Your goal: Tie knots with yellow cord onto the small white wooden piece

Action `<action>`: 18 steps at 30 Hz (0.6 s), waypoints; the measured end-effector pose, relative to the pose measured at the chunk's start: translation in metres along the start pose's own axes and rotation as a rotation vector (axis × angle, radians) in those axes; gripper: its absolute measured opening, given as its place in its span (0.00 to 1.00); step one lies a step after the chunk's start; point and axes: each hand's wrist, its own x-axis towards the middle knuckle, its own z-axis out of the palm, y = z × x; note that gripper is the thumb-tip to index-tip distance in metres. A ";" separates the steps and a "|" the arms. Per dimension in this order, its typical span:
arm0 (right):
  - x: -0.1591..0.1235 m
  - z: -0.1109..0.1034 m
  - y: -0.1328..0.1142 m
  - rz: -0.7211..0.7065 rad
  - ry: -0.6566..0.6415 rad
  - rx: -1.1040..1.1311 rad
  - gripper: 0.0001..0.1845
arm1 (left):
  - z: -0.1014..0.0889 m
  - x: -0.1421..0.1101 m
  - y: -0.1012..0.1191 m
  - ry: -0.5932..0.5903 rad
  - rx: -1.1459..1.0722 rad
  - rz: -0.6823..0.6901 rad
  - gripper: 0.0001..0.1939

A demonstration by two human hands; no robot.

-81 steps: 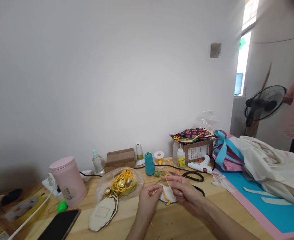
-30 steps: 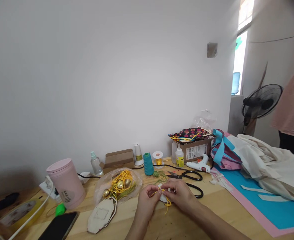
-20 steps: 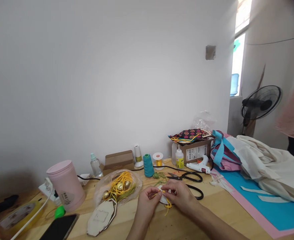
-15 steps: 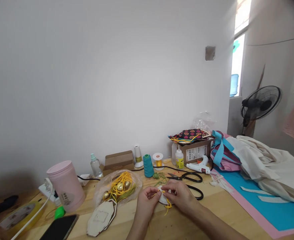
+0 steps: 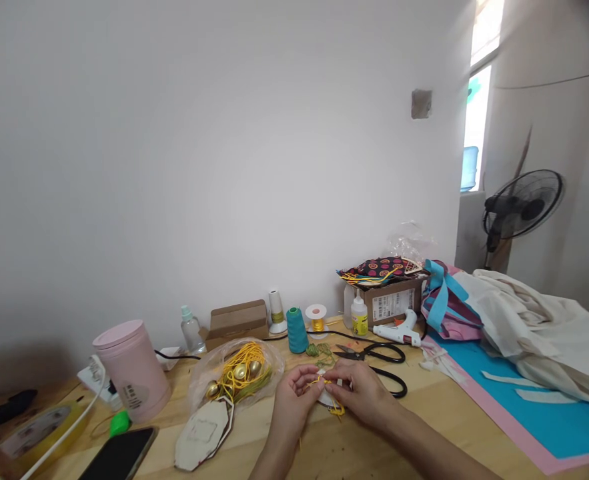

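My left hand (image 5: 293,399) and my right hand (image 5: 359,393) meet low in the middle of the wooden table (image 5: 424,420). Both pinch a thin yellow cord (image 5: 319,383) that runs between the fingertips. The cord lies over a small white flat piece (image 5: 327,397) held between the two hands, and a loose end hangs at its lower right. Just beyond the hands lies a tangle of green thread (image 5: 320,351).
A plastic bag of yellow cord and gold bells (image 5: 239,373) and flat card shapes (image 5: 201,433) lie left of the hands. Black scissors (image 5: 381,360), a glue gun (image 5: 399,331), thread spools (image 5: 298,329), a pink cup (image 5: 131,370), a phone (image 5: 119,453) and white cloth (image 5: 534,333) surround them.
The hands have drawn closer together on the cord and shifted slightly. The person in pink at the right edge has gone out of view.
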 end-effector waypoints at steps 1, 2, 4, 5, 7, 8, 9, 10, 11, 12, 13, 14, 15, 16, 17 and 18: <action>0.000 0.000 0.000 -0.002 0.007 0.005 0.11 | 0.000 0.000 0.000 0.001 -0.004 0.001 0.13; 0.000 0.001 0.001 0.002 0.017 0.011 0.11 | 0.000 0.000 0.000 0.003 -0.008 0.003 0.13; 0.001 0.002 0.004 0.024 0.043 0.020 0.10 | 0.000 0.000 -0.001 0.002 -0.014 0.003 0.13; 0.001 0.003 0.006 0.035 0.054 0.025 0.09 | 0.000 0.000 -0.001 0.000 -0.017 0.003 0.13; 0.002 0.005 0.009 0.056 0.076 0.036 0.08 | 0.000 0.000 -0.002 -0.003 -0.024 -0.002 0.14; 0.002 0.006 0.010 0.062 0.084 0.043 0.07 | 0.000 0.001 -0.002 -0.003 -0.030 -0.005 0.14; 0.003 0.006 0.011 0.065 0.093 0.050 0.06 | 0.000 0.001 -0.002 -0.001 -0.037 -0.009 0.14; 0.003 0.007 0.011 0.065 0.104 0.059 0.06 | -0.001 0.001 -0.002 0.000 -0.041 -0.010 0.14; 0.003 0.007 0.011 0.063 0.116 0.070 0.05 | -0.001 0.001 -0.002 -0.001 -0.042 -0.010 0.14; 0.003 0.008 0.011 0.060 0.128 0.083 0.05 | -0.001 0.000 -0.002 -0.002 -0.039 -0.008 0.14; 0.004 0.008 0.010 0.056 0.139 0.104 0.04 | 0.000 0.000 -0.001 -0.005 -0.034 -0.005 0.13; 0.004 0.007 0.009 0.057 0.151 0.131 0.04 | 0.000 0.000 0.000 -0.009 -0.026 -0.003 0.13; 0.004 0.007 0.008 0.063 0.155 0.167 0.04 | 0.001 -0.001 0.001 -0.014 -0.018 -0.003 0.13; 0.004 0.007 0.007 0.078 0.155 0.208 0.04 | 0.001 -0.002 0.002 -0.016 -0.012 -0.004 0.12; 0.005 0.006 0.006 0.098 0.150 0.253 0.04 | 0.002 -0.002 0.003 -0.018 -0.008 -0.008 0.12; 0.005 0.006 0.006 0.120 0.141 0.297 0.04 | 0.002 -0.003 0.003 -0.018 -0.006 -0.011 0.13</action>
